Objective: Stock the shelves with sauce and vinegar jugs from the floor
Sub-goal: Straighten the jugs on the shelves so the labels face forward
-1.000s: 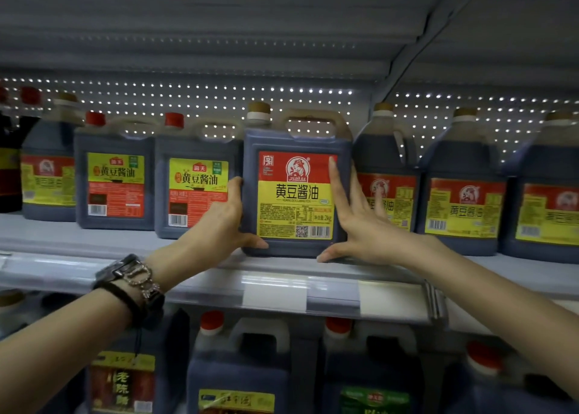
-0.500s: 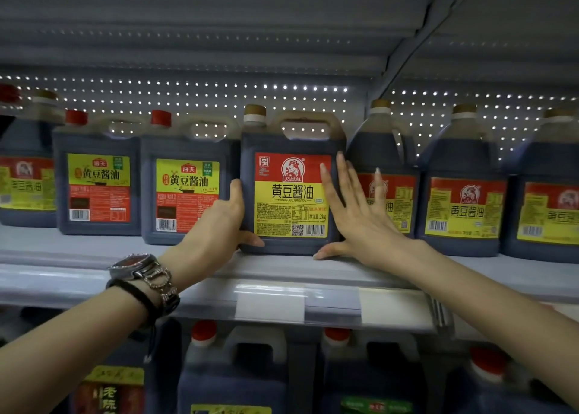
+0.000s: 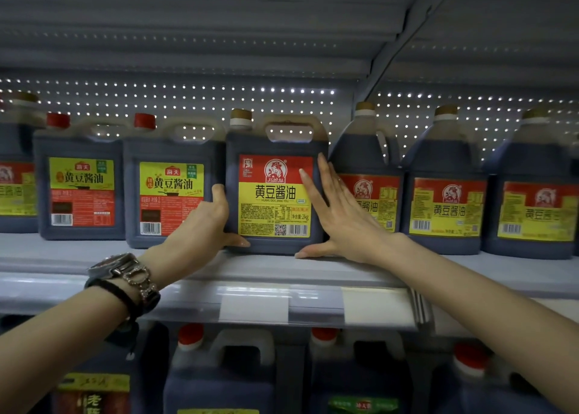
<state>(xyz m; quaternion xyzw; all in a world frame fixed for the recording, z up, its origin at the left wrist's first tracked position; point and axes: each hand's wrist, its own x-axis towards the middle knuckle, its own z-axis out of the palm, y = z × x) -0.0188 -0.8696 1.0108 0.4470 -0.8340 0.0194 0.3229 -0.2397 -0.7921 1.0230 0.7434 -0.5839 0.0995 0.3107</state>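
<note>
Head view, only one. Shelf bay, dim, backlit through a perforated back panel (image 3: 188,100).

Hard to see: the jug at far left (image 3: 15,175) is cut by the frame edge, only part of its label showing. The jug at far right (image 3: 532,200) is blurred, its print unreadable. Lower shelf jugs (image 3: 219,373) are dark and cropped at the bottom; red caps show, labels mostly lost. The price-strip tags (image 3: 253,308) on the shelf edge are blank or washed out. Both forearms run out of frame at the bottom corners.

The soy sauce jug (image 3: 275,188) stands upright on the upper shelf (image 3: 94,257), in the middle of the row, near the front. Long axis vertical. Red-and-yellow label faces out to the aisle, squared to the viewer. Tan cap (image 3: 240,118) up at its left top corner, handle loop to the cap's right. Two red-capped jugs with yellow-green labels (image 3: 169,188) stand just beside it on the left; a rounder tan-capped jug (image 3: 363,175) is close on the right, partly hidden by the hand.

Left hand (image 3: 203,222) cups the jug's lower left corner, thumb under the front lower edge, fingers wrapped round the side and hidden. Watch and bracelets (image 3: 125,275) on that wrist.

Right hand (image 3: 341,216) lies flat, fingers straight and slightly spread, pressed along the jug's right edge, thumb on the shelf at the base. Not gripping.
</note>
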